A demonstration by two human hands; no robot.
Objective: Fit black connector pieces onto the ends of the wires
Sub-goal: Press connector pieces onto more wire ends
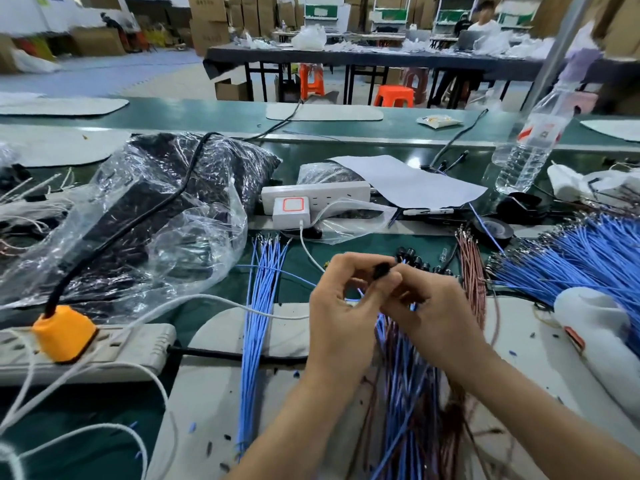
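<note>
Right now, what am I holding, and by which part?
A black connector piece, pinched between the fingertips of the left hand and right hand; exact part hidden.

Orange plug (64,332) in power strip (138,344) — water bottle (530,147) far right.

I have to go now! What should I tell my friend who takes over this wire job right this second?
Left hand and right hand: both pinch one black connector piece between their fingertips, above the table.
Spare black connectors lie just behind the hands.
Blue wires lie on the left; a big blue pile and red wires lie on the right.
Done: cannot tell how many are fitted.
Left: finish this piece, then the many wires without connectors.
</note>
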